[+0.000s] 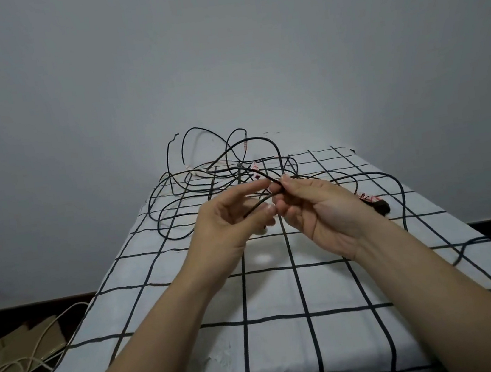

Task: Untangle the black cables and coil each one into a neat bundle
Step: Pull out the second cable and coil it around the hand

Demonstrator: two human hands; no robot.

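Both hands, left [230, 222] and right [322, 207], pinch one strand of the black cables [238, 172], which lie tangled on the checked sheet [329, 284] just beyond, bearing red-and-white tags [370, 198] too small to read.

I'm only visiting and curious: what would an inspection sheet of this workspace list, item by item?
Surface: white cloth with black grid lines, lying flat.
Job's things: tangled thin black cables heaped at the far end, none coiled.
Clutter: red-and-white tags on the cables.
Hands: left hand and right hand both pinch the same raised cable stretch in their fingers.
Cables: a black strand hangs over the right edge.
Surroundings: plain grey wall; cream cables on brown cardboard, lower left.
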